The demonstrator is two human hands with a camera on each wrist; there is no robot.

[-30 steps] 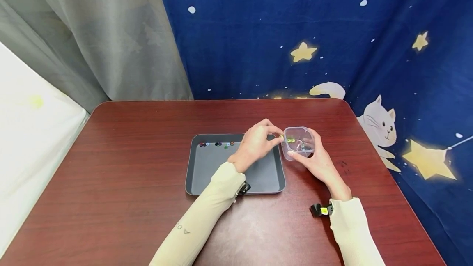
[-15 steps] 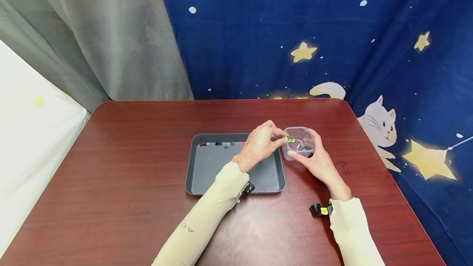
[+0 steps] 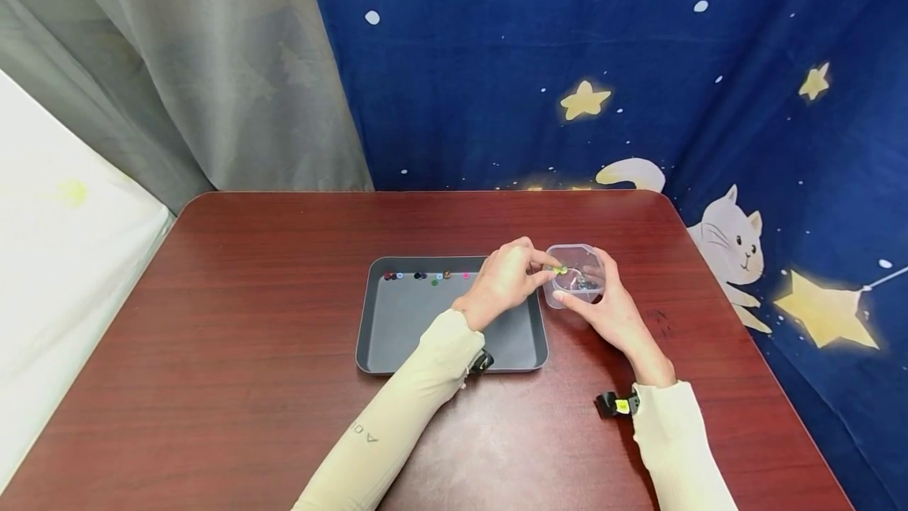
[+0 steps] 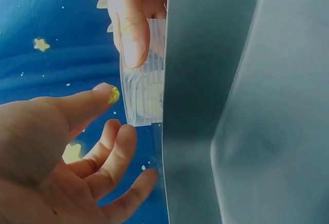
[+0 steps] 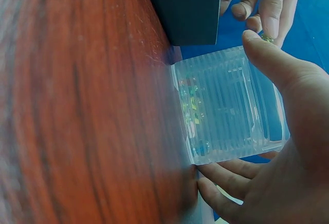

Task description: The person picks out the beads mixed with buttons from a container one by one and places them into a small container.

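Note:
My left hand [image 3: 502,278] reaches over the tray's right edge to the left rim of a clear plastic box [image 3: 550,296]. Thumb and forefinger pinch a small yellow-green bead [image 5: 267,38], and its other fingers are spread in the left wrist view. My right hand [image 3: 613,312] grips the box from the right, thumb on the near side, fingers around the far side. Through the ribbed wall, several small coloured beads [image 5: 193,103] show at the bottom. The grey tray [image 3: 414,330] lies left of the box, with a loose row of tiny beads [image 3: 420,276] along its far side.
The reddish-brown wooden table [image 3: 248,298] extends around the tray and box. A blue star-patterned curtain [image 3: 482,85] and a grey curtain [image 3: 262,77] hang behind its far edge. White cloth [image 3: 64,259] hangs at the left.
The left hand has moved slightly right, bringing the yellow-green bead from outside the box to over its left rim. A pink bead in the tray has come into view. The right hand stays put.

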